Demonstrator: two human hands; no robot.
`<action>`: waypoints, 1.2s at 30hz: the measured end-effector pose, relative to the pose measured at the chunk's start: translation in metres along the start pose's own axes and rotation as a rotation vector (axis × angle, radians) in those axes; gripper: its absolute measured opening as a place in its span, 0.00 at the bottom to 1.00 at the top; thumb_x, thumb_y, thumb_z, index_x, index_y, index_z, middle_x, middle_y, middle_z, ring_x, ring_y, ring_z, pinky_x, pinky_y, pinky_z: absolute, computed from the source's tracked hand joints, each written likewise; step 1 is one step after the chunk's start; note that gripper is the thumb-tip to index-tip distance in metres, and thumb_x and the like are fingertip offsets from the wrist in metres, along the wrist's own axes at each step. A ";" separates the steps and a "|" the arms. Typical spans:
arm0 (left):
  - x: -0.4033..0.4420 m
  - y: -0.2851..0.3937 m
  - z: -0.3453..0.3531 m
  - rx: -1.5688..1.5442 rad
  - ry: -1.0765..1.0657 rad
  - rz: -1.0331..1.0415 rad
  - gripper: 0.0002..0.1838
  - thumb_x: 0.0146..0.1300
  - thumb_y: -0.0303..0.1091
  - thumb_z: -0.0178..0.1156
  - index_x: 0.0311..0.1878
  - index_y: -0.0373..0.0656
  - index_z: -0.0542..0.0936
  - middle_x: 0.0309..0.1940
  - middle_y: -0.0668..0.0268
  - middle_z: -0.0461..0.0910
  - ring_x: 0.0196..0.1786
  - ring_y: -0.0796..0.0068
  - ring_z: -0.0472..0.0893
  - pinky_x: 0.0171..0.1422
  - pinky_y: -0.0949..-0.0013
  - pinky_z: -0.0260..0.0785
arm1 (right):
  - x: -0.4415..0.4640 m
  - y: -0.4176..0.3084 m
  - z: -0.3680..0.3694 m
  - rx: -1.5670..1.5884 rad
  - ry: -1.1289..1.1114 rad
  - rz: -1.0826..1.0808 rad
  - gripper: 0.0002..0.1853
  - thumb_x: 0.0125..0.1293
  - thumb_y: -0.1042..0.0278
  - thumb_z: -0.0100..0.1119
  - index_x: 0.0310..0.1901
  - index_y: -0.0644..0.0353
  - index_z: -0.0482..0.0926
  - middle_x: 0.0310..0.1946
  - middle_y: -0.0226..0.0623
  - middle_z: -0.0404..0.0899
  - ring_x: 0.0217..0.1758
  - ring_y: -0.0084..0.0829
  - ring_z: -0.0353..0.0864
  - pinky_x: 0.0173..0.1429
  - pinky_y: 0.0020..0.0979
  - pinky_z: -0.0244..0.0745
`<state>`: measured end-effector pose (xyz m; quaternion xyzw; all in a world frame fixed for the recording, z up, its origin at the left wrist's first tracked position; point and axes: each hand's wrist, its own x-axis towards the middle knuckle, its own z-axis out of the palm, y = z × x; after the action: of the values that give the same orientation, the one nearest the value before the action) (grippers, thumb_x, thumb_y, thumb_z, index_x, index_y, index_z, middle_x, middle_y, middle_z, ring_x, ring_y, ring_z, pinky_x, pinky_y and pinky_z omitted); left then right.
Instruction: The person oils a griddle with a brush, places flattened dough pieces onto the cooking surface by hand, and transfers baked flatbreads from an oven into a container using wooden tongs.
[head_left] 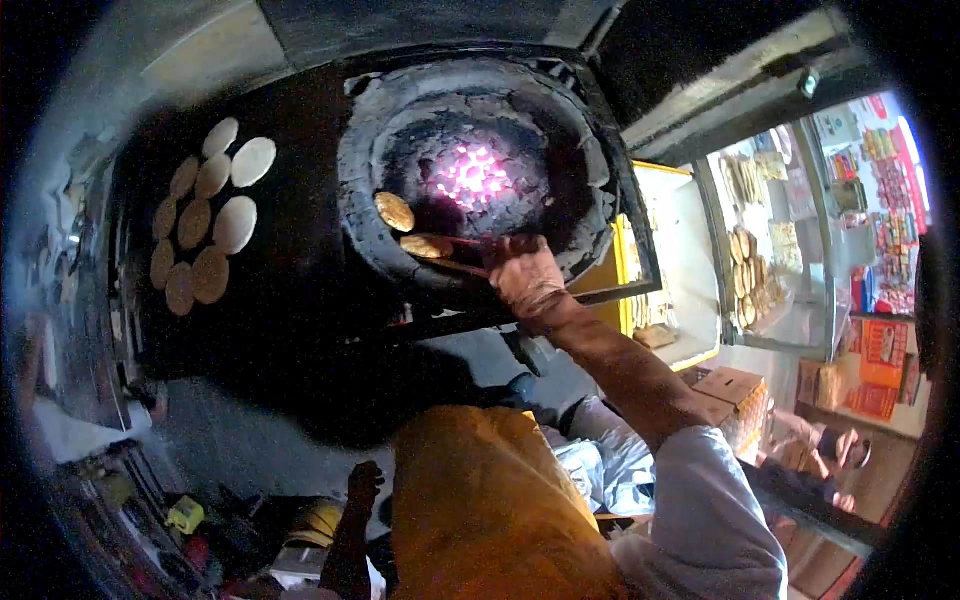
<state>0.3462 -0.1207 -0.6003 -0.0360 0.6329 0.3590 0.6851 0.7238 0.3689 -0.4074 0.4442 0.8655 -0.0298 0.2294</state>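
My right hand [526,273] is closed around the handle end of thin metal tongs [460,266] at the near rim of a round clay oven [365,160]. The tongs' arms reach left to a browned round flatbread [428,246] by the inner wall. Just above it, another browned flatbread [394,211] leans against the wall. Coals [474,177] glow deep inside. My left hand [366,483] hangs low in shadow, away from the oven, its fingers loosely apart and nothing visible in it.
Several flatbreads, some pale [235,225] and some brown [211,275], lie on the dark counter [290,230] left of the oven. Right of it stands a lit display case [690,270] with baked goods. Cardboard boxes [730,395] and another person [825,455] appear at lower right.
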 end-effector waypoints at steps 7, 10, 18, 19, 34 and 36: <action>0.043 0.011 0.001 0.267 -0.030 0.014 0.19 0.77 0.46 0.57 0.59 0.42 0.81 0.49 0.58 0.84 0.33 0.71 0.81 0.30 0.69 0.74 | -0.104 0.036 -0.007 -0.066 0.396 0.102 0.33 0.62 0.62 0.54 0.70 0.61 0.70 0.46 0.40 0.78 0.51 0.38 0.78 0.54 0.40 0.73; 0.076 0.026 0.028 0.376 -0.043 -0.034 0.19 0.76 0.46 0.57 0.59 0.42 0.81 0.48 0.58 0.84 0.34 0.70 0.82 0.30 0.69 0.74 | -0.188 0.079 -0.025 0.016 0.390 0.295 0.38 0.55 0.61 0.60 0.71 0.63 0.70 0.45 0.40 0.78 0.47 0.39 0.81 0.54 0.39 0.74; 0.102 0.026 0.147 0.599 -0.032 -0.047 0.19 0.76 0.45 0.58 0.59 0.42 0.81 0.48 0.58 0.84 0.35 0.69 0.82 0.31 0.68 0.74 | -0.383 0.303 0.076 -0.053 0.115 1.032 0.32 0.73 0.48 0.56 0.72 0.55 0.67 0.51 0.43 0.81 0.52 0.36 0.84 0.65 0.52 0.75; 0.100 0.020 0.163 0.621 -0.016 -0.050 0.19 0.76 0.45 0.58 0.59 0.43 0.81 0.48 0.58 0.84 0.35 0.69 0.82 0.32 0.68 0.74 | -0.393 0.335 0.092 -0.037 0.104 1.103 0.29 0.72 0.50 0.56 0.70 0.54 0.68 0.52 0.43 0.81 0.52 0.39 0.85 0.62 0.51 0.76; 0.016 -0.045 0.281 0.819 0.236 -0.168 0.18 0.75 0.44 0.59 0.59 0.43 0.81 0.48 0.59 0.84 0.38 0.68 0.82 0.34 0.66 0.75 | -0.434 0.619 0.365 -0.215 0.236 1.261 0.16 0.71 0.54 0.49 0.55 0.49 0.76 0.41 0.30 0.84 0.44 0.34 0.85 0.42 0.36 0.77; 0.026 -0.041 0.283 0.825 0.216 -0.160 0.18 0.75 0.44 0.59 0.58 0.43 0.81 0.48 0.59 0.84 0.38 0.67 0.82 0.34 0.66 0.75 | -0.434 0.602 0.341 -0.085 0.197 1.320 0.22 0.69 0.51 0.54 0.60 0.53 0.72 0.47 0.34 0.83 0.47 0.39 0.85 0.45 0.36 0.80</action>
<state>0.6048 0.0032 -0.5846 0.1545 0.7867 0.0159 0.5975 1.5382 0.3170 -0.4363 0.8718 0.4296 0.1915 0.1368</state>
